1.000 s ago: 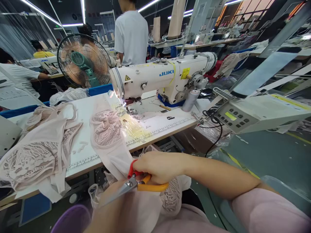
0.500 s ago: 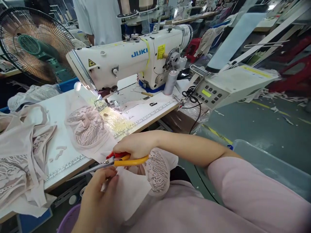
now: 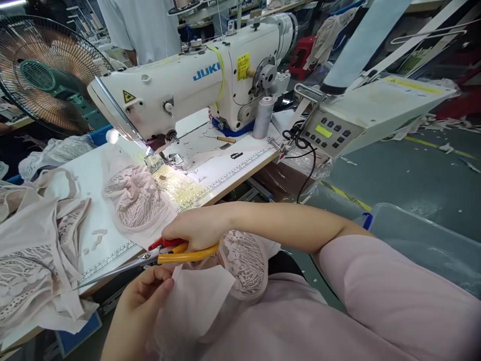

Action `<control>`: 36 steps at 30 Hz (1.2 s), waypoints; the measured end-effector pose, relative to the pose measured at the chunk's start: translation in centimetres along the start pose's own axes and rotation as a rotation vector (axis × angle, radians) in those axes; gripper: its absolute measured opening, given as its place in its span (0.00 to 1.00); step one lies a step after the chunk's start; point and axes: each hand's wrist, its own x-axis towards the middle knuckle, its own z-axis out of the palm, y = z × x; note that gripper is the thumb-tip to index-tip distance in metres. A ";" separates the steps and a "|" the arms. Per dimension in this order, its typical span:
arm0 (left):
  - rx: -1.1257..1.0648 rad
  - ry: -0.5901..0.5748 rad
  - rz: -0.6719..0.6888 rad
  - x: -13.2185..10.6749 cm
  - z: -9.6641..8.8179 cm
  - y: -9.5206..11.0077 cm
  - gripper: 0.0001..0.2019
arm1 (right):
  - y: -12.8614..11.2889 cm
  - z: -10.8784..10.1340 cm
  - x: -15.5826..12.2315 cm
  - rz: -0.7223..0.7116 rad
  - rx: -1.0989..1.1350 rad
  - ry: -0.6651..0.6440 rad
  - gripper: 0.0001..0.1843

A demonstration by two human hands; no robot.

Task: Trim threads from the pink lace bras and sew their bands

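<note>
My right hand [image 3: 197, 228] is closed round the orange and red handles of a pair of scissors [image 3: 146, 258]. The long blades point left, over the table's front edge. Below them, my left hand [image 3: 141, 298] pinches the edge of a pale pink bra [image 3: 246, 263] between thumb and fingers. A smooth fabric panel hangs from that pinch, and a lace cup rests against my lap. Another lace cup piece [image 3: 137, 195] lies on the table by the sewing machine's needle area. My forearm and the scissors hide part of the held bra.
A white sewing machine [image 3: 161, 95] stands on the table [image 3: 240, 168], with a thread cone [image 3: 263, 118] beside it. More pink bras [image 3: 33, 250] are piled at left. A control box [image 3: 338, 128] sits right, a fan [image 3: 45, 75] back left, and a clear bin [image 3: 424, 245] lower right.
My right hand and the scissors have shifted left and slightly down. My left hand has also moved left and lower, still pinching the bra's edge. The camera view has shifted slightly.
</note>
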 end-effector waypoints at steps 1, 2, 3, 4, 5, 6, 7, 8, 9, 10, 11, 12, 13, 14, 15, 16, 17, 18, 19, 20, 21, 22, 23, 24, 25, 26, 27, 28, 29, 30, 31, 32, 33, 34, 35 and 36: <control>-0.030 0.010 0.000 -0.1 0.1 0.1 0.15 | -0.1 0.0 0.1 0.004 0.003 0.006 0.11; -0.058 0.017 0.002 -0.2 0.2 0.2 0.16 | -0.2 0.0 0.2 0.002 0.006 0.010 0.11; -0.083 0.024 0.003 -0.3 0.2 0.3 0.16 | -0.3 0.0 0.4 -0.005 0.007 0.012 0.11; -0.100 0.032 0.004 -0.3 0.1 0.3 0.16 | -0.3 0.1 0.5 -0.017 0.009 0.012 0.11; -0.109 0.039 0.004 -0.3 0.0 0.2 0.16 | -0.3 0.1 0.6 -0.029 0.009 0.013 0.11; -0.108 0.037 0.003 -0.2 -0.3 0.1 0.16 | -0.3 0.2 0.8 -0.039 0.006 0.015 0.12; -0.101 0.029 0.002 -0.1 -0.6 0.0 0.15 | -0.3 0.4 0.9 -0.045 0.004 0.018 0.12; -0.092 0.019 0.003 0.0 -0.9 -0.2 0.15 | -0.2 0.5 1.0 -0.048 0.002 0.022 0.12; -0.086 0.012 0.005 0.0 -1.1 -0.4 0.14 | -0.2 0.5 1.0 -0.050 0.002 0.025 0.12; -0.080 0.007 0.006 0.1 -1.3 -0.5 0.13 | -0.2 0.6 1.1 -0.053 0.004 0.025 0.12; -0.077 0.005 0.004 0.1 -1.4 -0.6 0.13 | -0.1 0.7 1.1 -0.056 0.009 0.024 0.11; -0.077 0.007 0.001 0.1 -1.5 -0.7 0.12 | -0.1 0.7 1.1 -0.060 0.016 0.023 0.11; -0.079 0.012 -0.003 0.1 -1.5 -0.7 0.12 | -0.1 0.7 1.1 -0.062 0.023 0.023 0.11; -0.082 0.013 -0.004 0.0 -1.4 -0.6 0.12 | -0.1 0.6 1.0 -0.059 0.026 0.020 0.11; -0.085 0.013 -0.002 0.0 -1.3 -0.6 0.12 | -0.1 0.6 1.0 -0.051 0.025 0.017 0.12; -0.084 0.011 0.003 -0.1 -1.3 -0.5 0.12 | -0.2 0.5 0.9 -0.041 0.022 0.014 0.12; -0.077 0.010 0.009 -0.1 -1.2 -0.5 0.12 | -0.2 0.4 0.8 -0.032 0.018 0.011 0.13; -0.063 0.007 0.013 0.0 -1.2 -0.5 0.12 | -0.3 0.4 0.8 -0.026 0.017 0.011 0.13; -0.045 0.009 0.017 0.0 -1.2 -0.5 0.12 | -0.4 0.3 0.7 -0.021 0.017 0.011 0.14; -0.029 0.019 0.023 0.1 -1.2 -0.5 0.12 | -0.4 0.3 0.7 -0.018 0.019 0.012 0.14; -0.022 0.037 0.028 0.2 -1.2 -0.6 0.11 | -0.5 0.3 0.6 -0.016 0.021 0.016 0.14; -0.024 0.057 0.029 0.3 -1.1 -0.6 0.11 | -0.5 0.3 0.6 -0.014 0.023 0.014 0.14; -0.032 0.075 0.026 0.4 -1.0 -0.6 0.12 | -0.5 0.3 0.6 -0.013 0.023 0.012 0.14; -0.041 0.083 0.015 0.5 -0.8 -0.6 0.14 | -0.4 0.4 0.7 -0.014 0.024 0.011 0.14; -0.046 0.083 0.000 0.5 -0.6 -0.6 0.14 | -0.4 0.4 0.7 -0.018 0.026 0.012 0.14; -0.049 0.080 -0.012 0.5 -0.4 -0.6 0.14 | -0.3 0.5 0.7 -0.024 0.033 0.016 0.13; -0.047 0.075 -0.019 0.5 -0.2 -0.6 0.13 | -0.2 0.7 0.7 -0.029 0.046 0.022 0.13; -0.044 0.077 -0.013 0.4 0.0 -0.5 0.12 | -0.2 0.9 0.6 -0.028 0.068 0.037 0.12; -0.043 0.088 0.003 0.3 0.3 -0.4 0.12 | -0.1 1.1 0.4 -0.017 0.099 0.064 0.12; -0.044 0.104 0.022 0.1 0.4 -0.4 0.12 | -0.1 1.3 0.0 0.007 0.138 0.106 0.11; -0.051 0.121 0.039 0.0 0.6 -0.3 0.11 | -0.2 1.5 -0.5 0.043 0.178 0.165 0.11; -0.062 0.130 0.045 -0.2 0.7 -0.2 0.11 | -0.3 1.8 -1.2 0.091 0.208 0.228 0.13; -0.077 0.137 0.043 -0.4 0.7 -0.2 0.11 | -0.5 2.1 -2.0 0.148 0.222 0.290 0.15; -0.096 0.140 0.037 -0.5 0.7 -0.1 0.12 | -0.6 2.4 -2.9 0.200 0.216 0.325 0.18; -0.116 0.137 0.028 -0.6 0.6 -0.2 0.12 | -0.8 2.7 -3.8 0.244 0.182 0.326 0.20; -0.136 0.137 0.021 -0.6 0.5 -0.2 0.12 | -1.0 3.1 -4.8 0.279 0.137 0.291 0.21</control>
